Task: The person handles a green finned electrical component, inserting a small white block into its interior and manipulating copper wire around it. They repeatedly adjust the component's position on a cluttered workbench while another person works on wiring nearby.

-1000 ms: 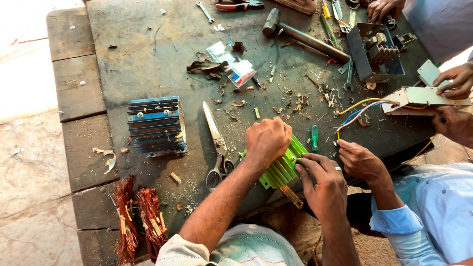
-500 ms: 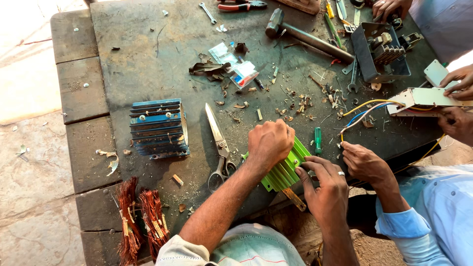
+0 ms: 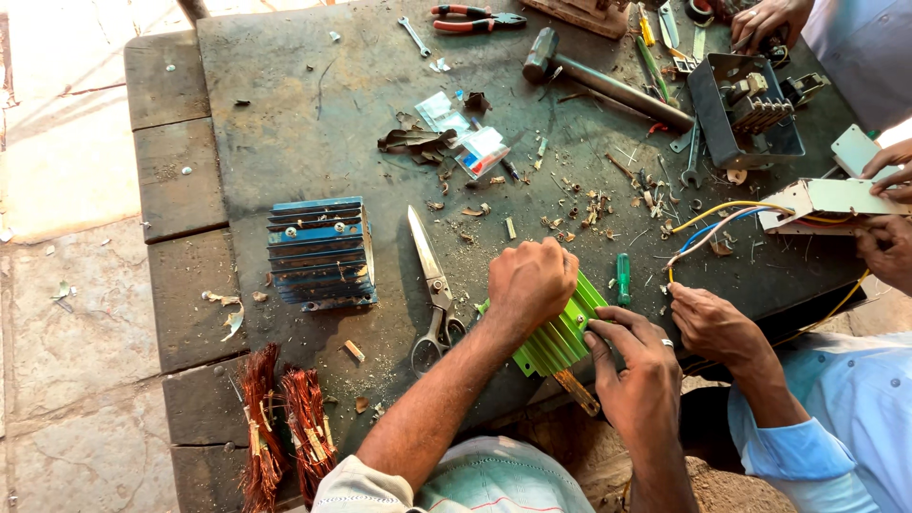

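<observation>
One pair of scissors, one hammer, two finned blocks, two copper bundles

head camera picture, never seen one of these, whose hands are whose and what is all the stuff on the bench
The view comes from a camera worn on a person's head, looking down at a dark workbench.

The two bare arms rising from the bottom edge belong to the wearer. The left hand is closed in a fist on top of a green finned metal block at the near edge of the bench. The right hand touches that block's right side with its fingers.

The hand with a ring, on a light blue sleeve, belongs to another person. More hands at the right edge hold a pale panel with coloured wires.

Also on the bench: a blue finned block, large scissors, a hammer, red-handled pliers, a green screwdriver and scraps. Two bundles of copper wire lie at the near left corner.
</observation>
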